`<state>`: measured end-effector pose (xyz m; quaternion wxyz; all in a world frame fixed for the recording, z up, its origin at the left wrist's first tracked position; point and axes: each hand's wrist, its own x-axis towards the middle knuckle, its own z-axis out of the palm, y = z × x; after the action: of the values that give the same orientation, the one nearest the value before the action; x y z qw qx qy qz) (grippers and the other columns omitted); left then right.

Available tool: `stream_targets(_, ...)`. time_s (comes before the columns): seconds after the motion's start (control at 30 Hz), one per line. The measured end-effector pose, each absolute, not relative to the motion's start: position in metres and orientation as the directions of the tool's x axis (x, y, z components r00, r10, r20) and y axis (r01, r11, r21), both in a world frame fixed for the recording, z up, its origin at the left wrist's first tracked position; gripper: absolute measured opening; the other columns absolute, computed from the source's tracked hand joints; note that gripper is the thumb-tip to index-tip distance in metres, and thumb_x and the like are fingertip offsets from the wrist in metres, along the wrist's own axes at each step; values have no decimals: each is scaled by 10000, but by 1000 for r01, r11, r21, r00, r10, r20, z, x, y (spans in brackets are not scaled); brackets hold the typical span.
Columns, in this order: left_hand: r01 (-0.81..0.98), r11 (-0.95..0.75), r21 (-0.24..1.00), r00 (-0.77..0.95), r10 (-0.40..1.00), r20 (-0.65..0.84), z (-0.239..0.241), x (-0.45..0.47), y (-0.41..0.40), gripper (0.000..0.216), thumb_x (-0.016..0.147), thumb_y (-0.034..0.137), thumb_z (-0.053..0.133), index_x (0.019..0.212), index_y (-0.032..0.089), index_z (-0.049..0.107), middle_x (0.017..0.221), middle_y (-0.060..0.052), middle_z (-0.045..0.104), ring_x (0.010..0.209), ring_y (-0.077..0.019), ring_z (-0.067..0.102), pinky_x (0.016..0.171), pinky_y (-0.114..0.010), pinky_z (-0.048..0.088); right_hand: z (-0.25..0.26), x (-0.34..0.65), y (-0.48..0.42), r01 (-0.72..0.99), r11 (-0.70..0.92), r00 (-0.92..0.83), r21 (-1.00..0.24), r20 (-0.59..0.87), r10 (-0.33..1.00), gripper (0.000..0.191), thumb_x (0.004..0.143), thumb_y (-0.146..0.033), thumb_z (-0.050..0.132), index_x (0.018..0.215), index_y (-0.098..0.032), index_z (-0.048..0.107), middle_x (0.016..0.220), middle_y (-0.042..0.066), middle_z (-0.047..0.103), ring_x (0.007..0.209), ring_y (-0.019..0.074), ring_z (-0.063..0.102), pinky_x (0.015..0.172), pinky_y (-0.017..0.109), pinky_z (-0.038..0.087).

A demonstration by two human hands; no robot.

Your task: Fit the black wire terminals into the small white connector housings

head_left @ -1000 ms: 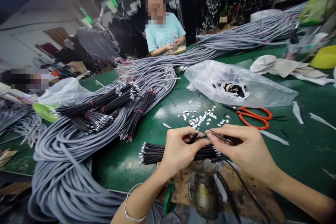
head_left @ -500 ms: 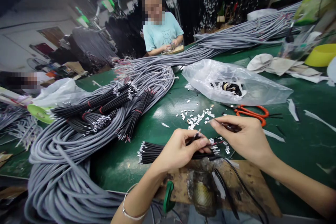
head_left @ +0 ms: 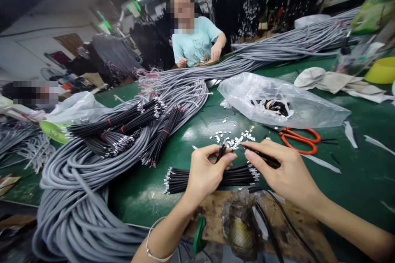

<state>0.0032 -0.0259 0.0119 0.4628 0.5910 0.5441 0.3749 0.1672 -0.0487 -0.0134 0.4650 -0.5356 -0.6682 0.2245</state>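
Note:
My left hand pinches a short black cable, its end poking up between thumb and forefinger. In my right hand is a slim dark tool, mostly covered by the fingers; its exact kind is hidden. The two hands' fingertips face each other, a small gap apart. Beneath them lies a bundle of short black cables with silvery ends, partly behind my left wrist. Small white cut pieces are scattered just beyond the fingertips.
Orange-handled scissors and a clear plastic bag lie beyond my right hand. Thick grey cables coil on the left, tied black bundles atop them. A wooden board sits at the front edge. Someone in light blue works opposite.
My right hand has moved left and down, closer to my left hand. The cable end in my left hand stands more upright. The person opposite has spread their hands apart.

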Motion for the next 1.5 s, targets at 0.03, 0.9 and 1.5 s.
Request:
stream_targets(0.03, 291, 16, 957, 103, 994, -47, 13, 4, -26, 159, 680, 254, 706, 700, 102, 665, 615, -13, 637, 536, -103, 560, 522, -189, 468, -14, 167, -49, 497, 331, -5, -802, 378, 926, 282, 853, -350, 535, 1024, -190, 693, 860, 51, 688, 774, 178, 624, 710, 295, 493)
stream_targets(0.9, 303, -28, 953, 130, 991, -12, 17, 6, -30, 172, 663, 256, 722, 614, 115, 634, 585, -14, 633, 526, -104, 553, 516, -197, 441, -19, 166, -52, 400, 283, 30, -872, 321, 947, 218, 810, -366, 604, 915, -216, 723, 843, 33, 705, 729, 179, 644, 631, 284, 512)
stream_targets(1.5, 365, -56, 930, 497, 856, -143, 14, -1, -33, 225, 823, 307, 583, 746, 126, 693, 651, -38, 678, 604, -139, 605, 606, -220, 472, -14, 169, -45, 384, 214, 166, -898, 295, 941, 145, 746, -240, 594, 680, -171, 704, 615, 11, 659, 537, 139, 565, 473, 240, 426)
